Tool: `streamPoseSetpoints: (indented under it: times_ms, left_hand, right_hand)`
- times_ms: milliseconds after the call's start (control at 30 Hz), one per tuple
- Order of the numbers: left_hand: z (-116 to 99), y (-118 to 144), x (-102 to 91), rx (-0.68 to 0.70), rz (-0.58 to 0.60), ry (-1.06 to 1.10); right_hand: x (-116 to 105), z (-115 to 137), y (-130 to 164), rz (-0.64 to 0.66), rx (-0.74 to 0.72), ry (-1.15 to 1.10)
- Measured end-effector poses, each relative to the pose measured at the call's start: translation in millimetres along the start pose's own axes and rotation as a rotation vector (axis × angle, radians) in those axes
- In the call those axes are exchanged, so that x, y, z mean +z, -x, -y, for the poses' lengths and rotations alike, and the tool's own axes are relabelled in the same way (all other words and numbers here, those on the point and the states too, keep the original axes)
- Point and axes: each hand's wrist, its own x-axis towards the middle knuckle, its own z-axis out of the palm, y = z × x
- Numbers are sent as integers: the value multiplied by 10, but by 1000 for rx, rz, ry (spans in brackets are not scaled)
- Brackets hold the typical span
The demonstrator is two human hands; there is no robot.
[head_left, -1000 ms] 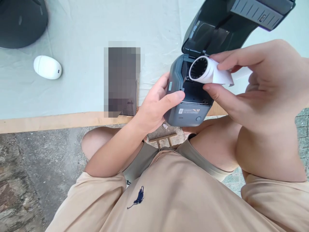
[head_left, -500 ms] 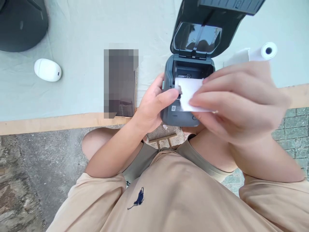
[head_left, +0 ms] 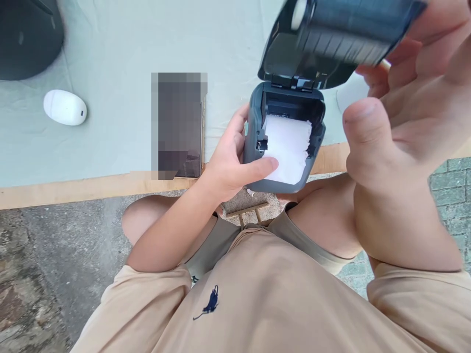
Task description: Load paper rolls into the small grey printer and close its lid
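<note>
My left hand (head_left: 233,164) grips a small dark grey printer (head_left: 257,147) by its left side, held above my knees at the table's edge. Its thumb presses on white paper (head_left: 289,147) that lies in the open bay and hangs over the front lip. The printer's lid (head_left: 331,39) stands raised. My right hand (head_left: 401,117) is up beside and behind that lid, fingers against its back, thumb free in front.
A table under a pale green cloth (head_left: 121,73) has a wooden front edge (head_left: 73,189). On it lie a white oval device (head_left: 65,108), a blurred-out flat object (head_left: 179,125) and a dark rounded object (head_left: 29,37) at the far left. Stone paving lies below.
My right hand put the paper roll into the printer, let go of it and rose to the lid. My left thumb slid onto the paper's loose end.
</note>
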Motion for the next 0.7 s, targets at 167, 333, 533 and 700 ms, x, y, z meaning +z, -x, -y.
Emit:
streamPoseSetpoints:
  times_ms: [167,333,533,700]
  left_hand:
    - [24,0,2,24,-17,-64]
    - [93,-48,-70,73,41,-106]
    - [287,-185,-126,276,100,-154]
    - [-315,-19,-122,63,222,-365]
  right_hand:
    - [36,32,5,43,-92,119]
    - [85,-164,11,138,-65,-99]
    - [170,-256,19,365,56,-472]
    - [123,-267,-1,275,139,-555]
